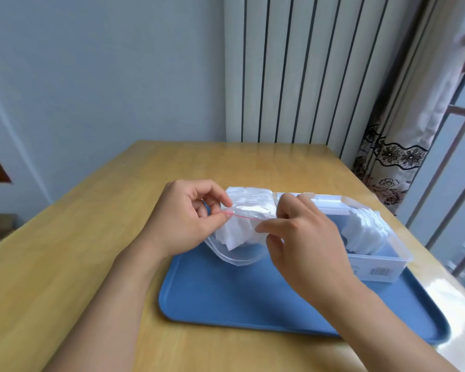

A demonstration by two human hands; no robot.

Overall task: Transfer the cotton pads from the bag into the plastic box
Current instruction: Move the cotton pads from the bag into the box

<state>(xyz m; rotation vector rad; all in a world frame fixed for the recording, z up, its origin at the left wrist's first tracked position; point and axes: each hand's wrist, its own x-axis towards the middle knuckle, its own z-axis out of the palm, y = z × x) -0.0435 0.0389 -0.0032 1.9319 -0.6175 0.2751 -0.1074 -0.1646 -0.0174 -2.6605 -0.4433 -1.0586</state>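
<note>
A clear zip bag (249, 208) with a red seal line holds white cotton pads (236, 233) and is lifted over the blue tray (226, 296). My left hand (185, 218) pinches the bag's mouth at its left end. My right hand (304, 237) pinches the same edge further right, its fingers partly covering the bag. Behind my right hand sits the clear plastic box (381, 261) on the tray, lid open, with a row of cotton pads (365, 229) inside it.
The tray rests on a wooden table (91, 237) that runs to a wall with a white radiator (306, 68). A patterned curtain (392, 162) and a window railing stand at the right.
</note>
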